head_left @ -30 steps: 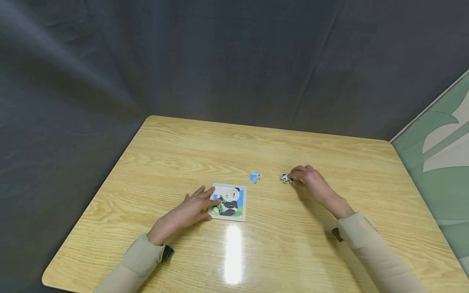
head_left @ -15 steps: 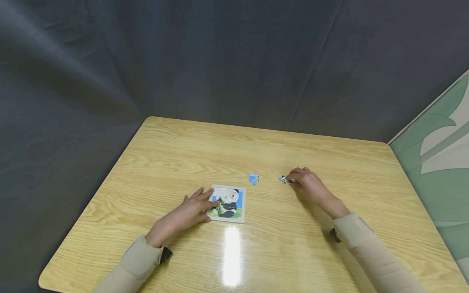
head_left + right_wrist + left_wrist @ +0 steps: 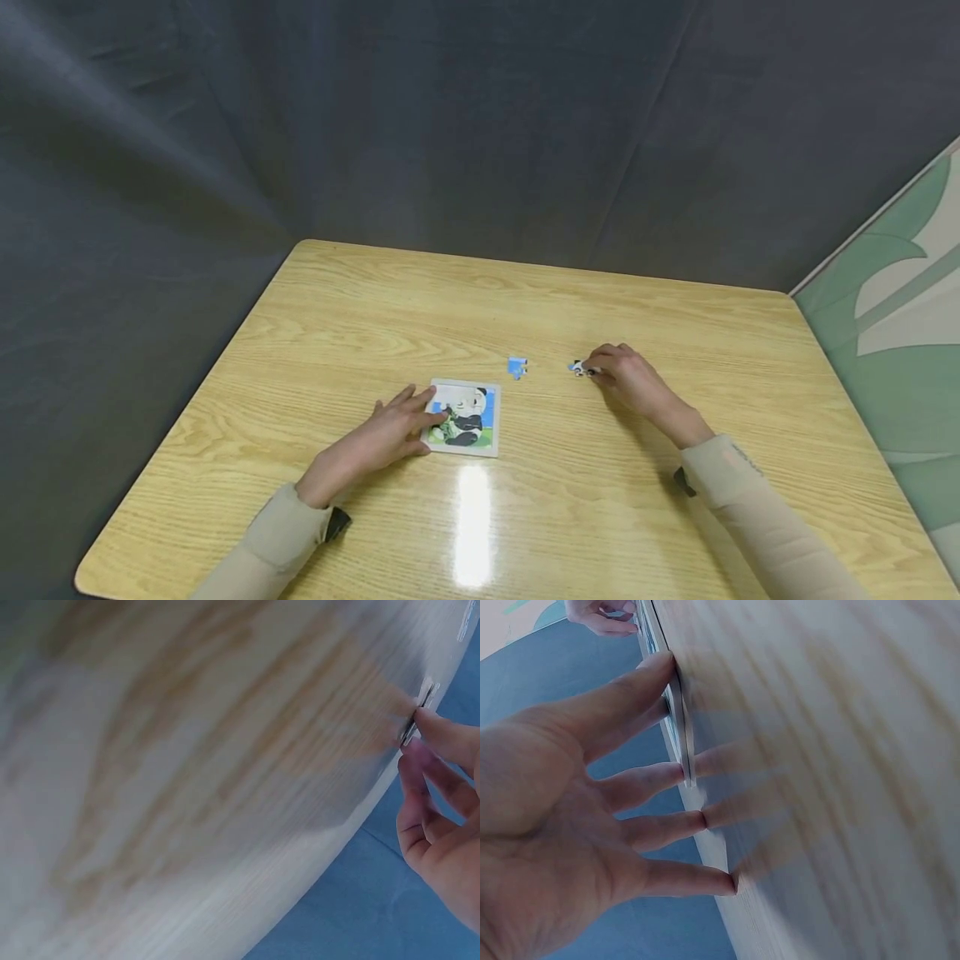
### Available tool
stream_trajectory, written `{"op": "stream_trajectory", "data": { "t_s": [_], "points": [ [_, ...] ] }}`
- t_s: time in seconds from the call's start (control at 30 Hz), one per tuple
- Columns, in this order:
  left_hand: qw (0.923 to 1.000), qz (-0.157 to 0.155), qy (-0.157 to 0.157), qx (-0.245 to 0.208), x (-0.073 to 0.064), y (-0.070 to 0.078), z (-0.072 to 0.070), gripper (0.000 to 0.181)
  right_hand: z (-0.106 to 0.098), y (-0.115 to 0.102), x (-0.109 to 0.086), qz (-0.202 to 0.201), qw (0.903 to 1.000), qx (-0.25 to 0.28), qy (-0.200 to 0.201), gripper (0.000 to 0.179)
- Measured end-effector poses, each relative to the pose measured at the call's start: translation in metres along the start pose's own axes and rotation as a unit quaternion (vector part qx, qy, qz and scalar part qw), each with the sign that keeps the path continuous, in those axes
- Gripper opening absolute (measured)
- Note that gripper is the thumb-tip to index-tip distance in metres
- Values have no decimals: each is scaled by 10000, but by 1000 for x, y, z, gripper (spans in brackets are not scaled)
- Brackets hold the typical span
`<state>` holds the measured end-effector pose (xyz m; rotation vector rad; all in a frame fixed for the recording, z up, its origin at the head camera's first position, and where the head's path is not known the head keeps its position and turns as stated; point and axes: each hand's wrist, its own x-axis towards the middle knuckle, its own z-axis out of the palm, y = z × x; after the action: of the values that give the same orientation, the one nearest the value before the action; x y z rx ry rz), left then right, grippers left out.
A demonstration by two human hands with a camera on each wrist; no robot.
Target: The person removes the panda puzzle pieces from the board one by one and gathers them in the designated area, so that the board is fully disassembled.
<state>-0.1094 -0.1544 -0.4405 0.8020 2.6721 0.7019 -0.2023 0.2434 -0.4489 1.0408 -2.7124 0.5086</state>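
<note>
A square panda puzzle board (image 3: 497,417) with a pale frame lies flat on the table; a pale bare patch shows in its upper left. My left hand (image 3: 386,433) rests spread at the board's left side, index finger reaching over the picture. In the left wrist view its thumb touches the board's edge (image 3: 676,712), while the outer fingers touch the tabletop. Farther right, my right hand (image 3: 633,383) pinches a black, white and blue puzzle piece (image 3: 577,368) between thumb and fingers, low at the table surface. A loose blue puzzle piece (image 3: 517,367) lies between board and right hand.
The wood-grain table (image 3: 360,308) has rounded corners and a bright light reflection in front of the board. A dark curtain (image 3: 480,125) hangs behind and to the left. A green and white patterned panel (image 3: 900,333) stands along the right side.
The whole scene shifts slightly in the head view. Both hands, the board and the pieces keep nearly the same places relative to each other.
</note>
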Motion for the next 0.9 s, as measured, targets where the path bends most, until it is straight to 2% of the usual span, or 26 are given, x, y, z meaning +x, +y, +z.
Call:
{"op": "stream_trajectory", "data": {
  "t_s": [0.2,0.43,0.7,0.9],
  "points": [
    [10000,33,-2,-1,0,1,0,49,-1,-1,-1,37,9999,94,68,23],
    [10000,34,-13,11,-1,1,-1,49,2,-10,2,-100,9986,110,498,30],
    [10000,11,-92,-27,-2,1,-1,50,7,-47,21,-201,9986,64,482,32],
    [9999,102,-58,13,-3,1,-1,50,20,-80,35,-489,9986,180,132,28]
  ]
}}
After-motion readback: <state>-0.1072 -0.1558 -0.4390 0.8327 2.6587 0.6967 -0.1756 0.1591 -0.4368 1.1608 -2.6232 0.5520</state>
